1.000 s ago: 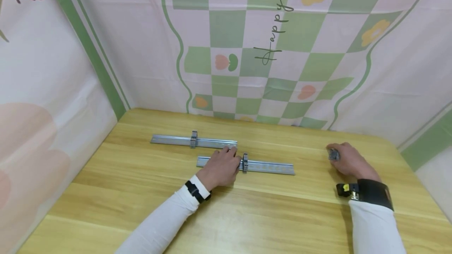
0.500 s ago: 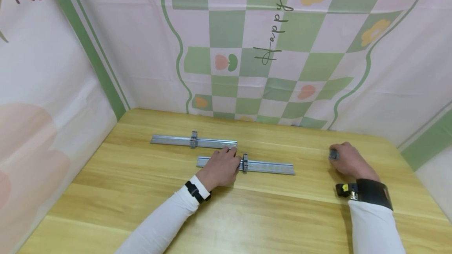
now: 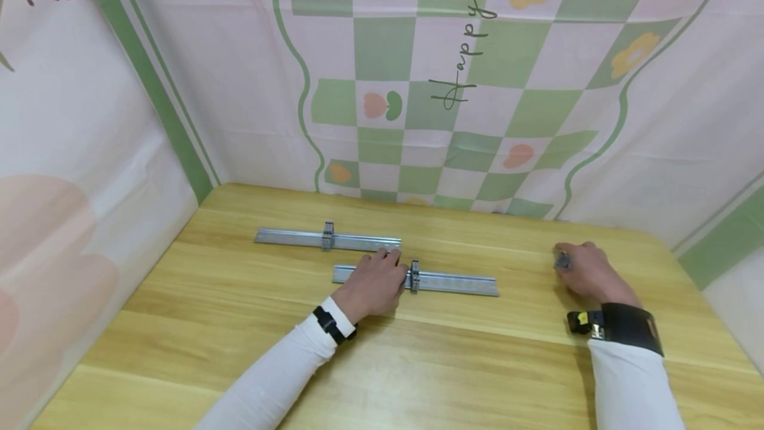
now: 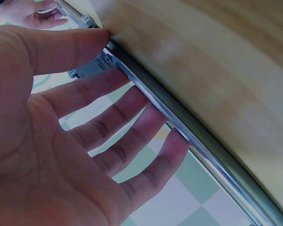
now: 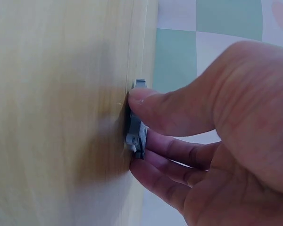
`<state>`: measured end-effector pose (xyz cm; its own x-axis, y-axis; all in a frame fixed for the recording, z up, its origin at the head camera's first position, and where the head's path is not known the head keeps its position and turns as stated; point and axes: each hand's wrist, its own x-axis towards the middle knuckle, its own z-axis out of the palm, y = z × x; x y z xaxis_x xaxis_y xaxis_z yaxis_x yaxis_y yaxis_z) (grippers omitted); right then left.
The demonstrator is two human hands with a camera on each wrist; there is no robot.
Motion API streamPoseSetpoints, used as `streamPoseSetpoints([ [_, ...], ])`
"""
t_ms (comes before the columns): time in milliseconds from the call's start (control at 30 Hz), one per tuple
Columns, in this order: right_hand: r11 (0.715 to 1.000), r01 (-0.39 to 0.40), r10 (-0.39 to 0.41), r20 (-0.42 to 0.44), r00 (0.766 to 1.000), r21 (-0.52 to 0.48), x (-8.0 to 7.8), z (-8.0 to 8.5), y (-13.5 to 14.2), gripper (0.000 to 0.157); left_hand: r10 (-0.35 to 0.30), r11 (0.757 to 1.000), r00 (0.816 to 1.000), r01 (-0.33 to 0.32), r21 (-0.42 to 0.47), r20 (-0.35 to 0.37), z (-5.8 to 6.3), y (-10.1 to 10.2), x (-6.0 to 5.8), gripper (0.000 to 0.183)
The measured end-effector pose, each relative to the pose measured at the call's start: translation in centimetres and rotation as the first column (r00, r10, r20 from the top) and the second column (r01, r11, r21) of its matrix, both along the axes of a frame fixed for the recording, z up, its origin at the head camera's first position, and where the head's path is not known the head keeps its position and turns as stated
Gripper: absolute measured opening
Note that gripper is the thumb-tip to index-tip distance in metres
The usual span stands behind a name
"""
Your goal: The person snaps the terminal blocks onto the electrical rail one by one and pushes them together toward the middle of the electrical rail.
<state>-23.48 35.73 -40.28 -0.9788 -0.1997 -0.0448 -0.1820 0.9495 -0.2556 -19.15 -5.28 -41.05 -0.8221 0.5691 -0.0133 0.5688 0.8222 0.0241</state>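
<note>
My left hand (image 3: 373, 285) holds the nearer DIN rail (image 3: 456, 283) on the table. In the left wrist view its thumb touches one side of this rail and the fingertips meet it further along. A grey terminal block (image 3: 414, 276) sits across the rail just right of that hand. On the right, my right hand (image 3: 587, 273) pinches a loose grey terminal block (image 3: 563, 261) between thumb and fingers, low over the tabletop. Part of the loose block (image 5: 134, 131) is covered by the thumb in the right wrist view.
A second DIN rail (image 3: 292, 237) lies further back and to the left, with a grey terminal block (image 3: 327, 236) mounted on it. The wooden table (image 3: 453, 363) meets a patterned curtain (image 3: 382, 52) at its back edge.
The right hand shifts very slightly, and the terminal block in its fingers turns a little. My left hand and both rails stay where they were.
</note>
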Motion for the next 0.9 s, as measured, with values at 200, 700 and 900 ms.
streamPoseSetpoints([
  [200, 1.0, -0.002, 0.002, 0.008, 1.0, -0.01, 0.12, 0.1, -0.18, 0.045, 0.003, 1.0, 1.0, -0.003, 0.0, -0.001, 0.07, 0.0, 0.08, 0.031],
  [700, 1.0, 0.012, -0.012, 0.014, 1.0, -0.001, 0.04, 0.25, -0.39, 0.043, -0.008, 1.0, 1.0, 0.008, -0.007, -0.019, 0.11, -0.04, 0.04, 0.03],
  [900, 0.999, -0.035, 0.036, -0.047, 0.998, 0.017, 0.0, 0.18, -0.22, 0.038, -0.005, 1.0, 1.0, 0.005, -0.004, -0.008, 0.08, -0.02, -0.01, 0.03],
])
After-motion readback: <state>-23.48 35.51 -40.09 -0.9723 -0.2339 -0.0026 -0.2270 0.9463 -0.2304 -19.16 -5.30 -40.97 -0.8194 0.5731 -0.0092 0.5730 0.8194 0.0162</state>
